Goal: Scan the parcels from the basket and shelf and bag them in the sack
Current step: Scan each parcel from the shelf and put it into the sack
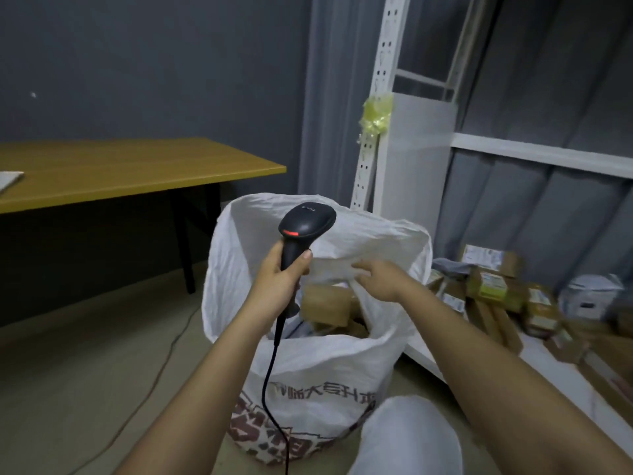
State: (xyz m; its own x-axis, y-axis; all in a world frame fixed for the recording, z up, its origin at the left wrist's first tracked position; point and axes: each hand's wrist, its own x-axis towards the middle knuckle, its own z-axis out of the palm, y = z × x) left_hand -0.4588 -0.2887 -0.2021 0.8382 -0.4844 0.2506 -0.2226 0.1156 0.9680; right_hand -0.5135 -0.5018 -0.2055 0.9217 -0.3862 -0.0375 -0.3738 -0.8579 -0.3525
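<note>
Parcels [329, 308], brown cardboard ones, lie inside the white woven sack [308, 371], which stands open at the middle of the view with red and dark printing on its near face at 6 o'clock. More parcels [493, 289] are heaped on the lowest board of the white metal shelf [548, 156] at 3 o'clock, a jumble of cardboard boxes with printed labels and pale mailers among them. The left hand [281, 279] is wrapped round the grip of a black barcode scanner [306, 222], thumb along the side, the scanner's head raised above the sack's mouth towards 12 o'clock with a red strip showing on its underside; its black cable [270, 371] hangs down in front of the sack. The right hand [378, 279] reaches over the sack's opening from 4 o'clock, its fingers extended and spread loosely, touching the far fold of the sack's rim and holding no parcel. A yellow-topped table [137, 169] with dark legs stands at 9 o'clock against a grey wall. A knot of yellow tape [375, 113] is bound to the shelf's upright at 1 o'clock.
</note>
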